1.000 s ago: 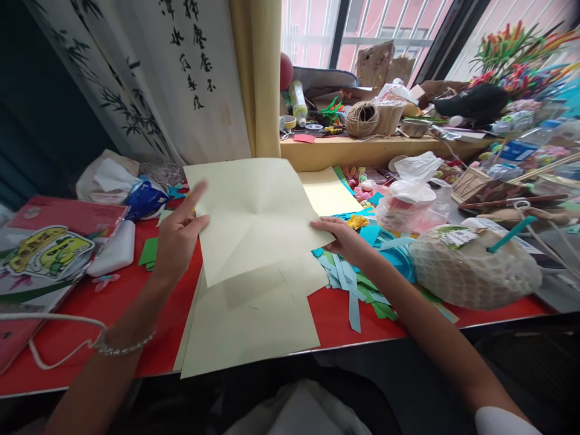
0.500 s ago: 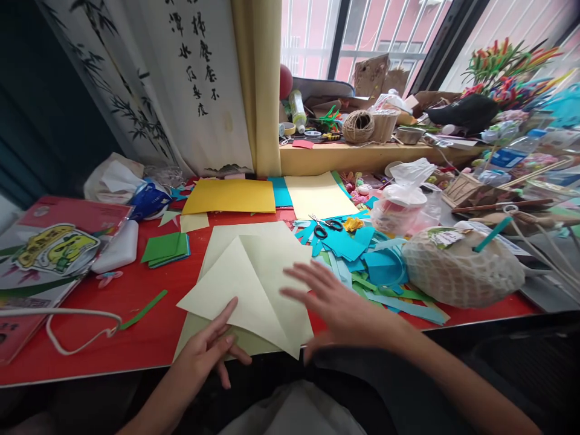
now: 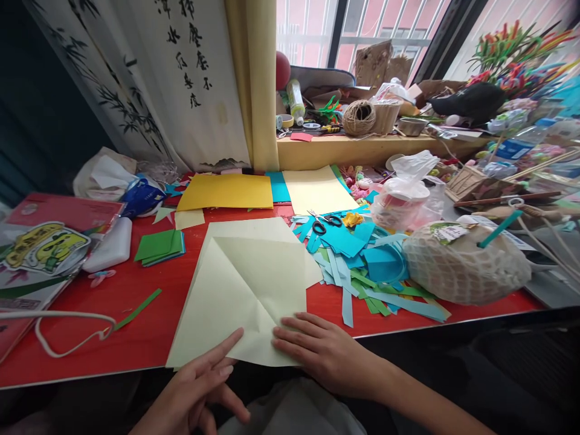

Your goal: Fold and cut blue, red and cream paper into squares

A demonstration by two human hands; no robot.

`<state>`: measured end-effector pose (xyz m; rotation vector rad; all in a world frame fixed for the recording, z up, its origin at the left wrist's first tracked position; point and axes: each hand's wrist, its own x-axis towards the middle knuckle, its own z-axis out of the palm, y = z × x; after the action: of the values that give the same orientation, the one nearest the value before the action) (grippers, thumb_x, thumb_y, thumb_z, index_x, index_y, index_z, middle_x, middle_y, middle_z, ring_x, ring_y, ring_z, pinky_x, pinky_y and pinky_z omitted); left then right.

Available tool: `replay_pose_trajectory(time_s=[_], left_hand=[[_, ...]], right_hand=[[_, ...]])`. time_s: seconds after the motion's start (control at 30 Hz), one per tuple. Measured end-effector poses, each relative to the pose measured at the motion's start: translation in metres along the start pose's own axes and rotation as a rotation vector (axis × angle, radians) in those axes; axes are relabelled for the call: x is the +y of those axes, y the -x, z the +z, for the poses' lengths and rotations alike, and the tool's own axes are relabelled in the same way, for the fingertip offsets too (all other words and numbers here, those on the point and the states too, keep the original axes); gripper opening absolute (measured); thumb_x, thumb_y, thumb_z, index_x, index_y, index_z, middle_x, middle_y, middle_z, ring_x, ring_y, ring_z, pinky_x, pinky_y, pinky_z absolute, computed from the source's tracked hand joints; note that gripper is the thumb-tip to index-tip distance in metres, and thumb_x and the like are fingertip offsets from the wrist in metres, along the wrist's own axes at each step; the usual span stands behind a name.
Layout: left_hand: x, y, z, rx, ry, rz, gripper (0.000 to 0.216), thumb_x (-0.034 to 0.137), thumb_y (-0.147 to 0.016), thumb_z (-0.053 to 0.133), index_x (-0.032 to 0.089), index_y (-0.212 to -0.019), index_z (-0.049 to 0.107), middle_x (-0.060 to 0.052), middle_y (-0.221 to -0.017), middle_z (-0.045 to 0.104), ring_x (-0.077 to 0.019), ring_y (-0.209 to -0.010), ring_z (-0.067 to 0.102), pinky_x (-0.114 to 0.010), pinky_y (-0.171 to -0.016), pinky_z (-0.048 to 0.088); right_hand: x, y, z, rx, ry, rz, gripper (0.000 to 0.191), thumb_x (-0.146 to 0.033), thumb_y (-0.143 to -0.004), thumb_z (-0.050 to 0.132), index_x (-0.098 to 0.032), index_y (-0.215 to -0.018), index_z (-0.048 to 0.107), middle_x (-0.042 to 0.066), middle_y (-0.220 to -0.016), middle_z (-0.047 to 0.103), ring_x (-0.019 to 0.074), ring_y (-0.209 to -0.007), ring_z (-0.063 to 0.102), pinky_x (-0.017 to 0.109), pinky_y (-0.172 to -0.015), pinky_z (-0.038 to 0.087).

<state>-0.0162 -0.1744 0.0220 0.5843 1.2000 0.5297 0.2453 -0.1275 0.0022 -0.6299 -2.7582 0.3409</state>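
Note:
A pale green sheet of paper (image 3: pixel 254 272) lies unfolded at the table's front edge, with a diagonal crease running across it. It rests on more paper of the same colour, whose edges show at the top and left. My right hand (image 3: pixel 317 350) is flat on the sheet's lower right corner, fingers stretched out. At the lower edge, my left hand (image 3: pixel 199 383) touches the paper with its extended index finger, the other fingers loosely apart and holding nothing. Black-handled scissors (image 3: pixel 319 226) lie beyond the sheet, among blue paper scraps (image 3: pixel 348 241).
Green paper squares (image 3: pixel 159 246) and a green strip (image 3: pixel 138 308) lie on the red table to the left. Yellow paper (image 3: pixel 226 192) and a cream sheet (image 3: pixel 317 188) are at the back. On the right stands a netted coconut (image 3: pixel 466 266) with a straw.
The folded triangle of paper has been opened out flat. My right hand has come down from the air onto the sheet's lower right; my left hand has shifted slightly towards me.

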Motion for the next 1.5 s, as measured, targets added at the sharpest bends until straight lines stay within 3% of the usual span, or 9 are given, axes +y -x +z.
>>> replay_pose_trajectory(time_s=[0.13,0.2,0.37,0.57,0.87,1.0,1.2,1.37,1.5], left_hand=[[0.015,0.021,0.006,-0.107,-0.36,0.034,0.06,0.056,-0.078,0.05,0.027,-0.13,0.05,-0.009,-0.077,0.072,-0.023,-0.055,0.066,-0.033,-0.047,0.054],[0.032,0.029,0.016,-0.092,-0.68,0.297,0.038,0.05,-0.084,0.046,0.035,-0.113,0.064,-0.006,-0.085,0.072,-0.0232,-0.072,0.068,-0.036,-0.07,0.056],[0.066,-0.015,0.041,-0.269,-1.372,0.911,0.045,0.032,-0.093,0.035,0.03,-0.138,0.037,0.002,-0.143,0.039,-0.0211,-0.133,0.033,-0.04,-0.11,0.027],[0.082,-0.1,0.015,-0.282,-1.83,1.013,0.067,0.053,-0.09,0.03,0.022,-0.146,0.011,-0.005,-0.151,0.015,-0.0195,-0.139,0.015,-0.04,-0.114,0.008],[0.111,-0.123,-0.077,0.501,-1.658,0.781,0.067,0.047,-0.093,0.018,0.002,-0.143,0.018,-0.016,-0.151,0.015,-0.0221,-0.139,0.012,-0.041,-0.113,0.013],[0.102,-0.1,-0.077,0.337,-1.578,0.807,0.062,0.05,-0.091,0.026,0.014,-0.14,0.033,-0.009,-0.149,0.026,-0.0216,-0.138,0.018,-0.042,-0.113,0.014],[0.127,-0.071,-0.069,0.124,-1.046,0.576,0.058,0.065,-0.082,0.034,0.027,-0.116,0.062,-0.005,-0.124,0.06,-0.028,-0.116,0.053,-0.043,-0.102,0.036],[0.167,-0.069,-0.064,-0.006,-0.655,0.341,0.076,0.075,-0.076,0.027,0.021,-0.119,0.059,-0.012,-0.108,0.067,-0.0288,-0.095,0.063,-0.034,-0.075,0.05],[0.184,-0.084,-0.062,0.106,-0.679,0.35,0.079,0.076,-0.075,0.025,0.017,-0.112,0.062,-0.011,-0.103,0.069,-0.0277,-0.095,0.062,-0.033,-0.074,0.049]], right_hand=[[0.0,0.0,0.001,-0.016,-0.042,0.027,0.042,-0.018,-0.094,0.032,-0.018,-0.135,0.043,0.0,-0.139,0.044,0.018,-0.134,0.03,0.039,-0.114,0.021],[0.0,0.0,0.001,-0.033,-0.058,0.026,0.043,-0.016,-0.093,0.034,-0.018,-0.136,0.041,0.002,-0.14,0.042,0.0182,-0.136,0.027,0.039,-0.114,0.02],[0.002,0.0,0.0,-0.054,-0.072,0.006,0.046,-0.013,-0.09,0.037,-0.016,-0.136,0.04,0.003,-0.139,0.044,0.0178,-0.135,0.027,0.04,-0.115,0.017],[0.006,0.002,-0.003,-0.096,-0.058,-0.002,0.046,-0.011,-0.093,0.028,-0.016,-0.138,0.038,0.002,-0.144,0.037,0.018,-0.137,0.022,0.04,-0.115,0.017],[0.003,-0.012,-0.008,0.025,-0.19,0.155,0.033,-0.012,-0.092,0.031,-0.016,-0.114,0.057,0.006,-0.117,0.063,0.0158,-0.111,0.057,0.031,-0.101,0.037],[0.016,-0.028,-0.027,-0.017,-0.3,0.464,0.029,-0.024,-0.094,0.032,-0.017,-0.086,0.059,0.002,-0.068,0.062,0.0121,-0.061,0.056,0.021,-0.056,0.04],[0.054,-0.05,-0.045,0.066,-0.331,0.583,0.035,-0.038,-0.092,0.037,-0.016,-0.072,0.054,0.0,-0.063,0.052,0.0101,-0.057,0.043,0.022,-0.052,0.028],[0.075,-0.075,-0.054,-0.168,0.064,0.693,0.035,-0.032,-0.092,0.034,-0.016,-0.076,0.06,0.006,-0.073,0.06,0.0137,-0.064,0.051,0.024,-0.051,0.024],[0.092,-0.093,-0.067,-0.323,0.087,0.701,0.027,-0.031,-0.087,0.046,-0.014,-0.076,0.064,0.011,-0.079,0.064,0.017,-0.067,0.056,0.024,-0.05,0.026]])
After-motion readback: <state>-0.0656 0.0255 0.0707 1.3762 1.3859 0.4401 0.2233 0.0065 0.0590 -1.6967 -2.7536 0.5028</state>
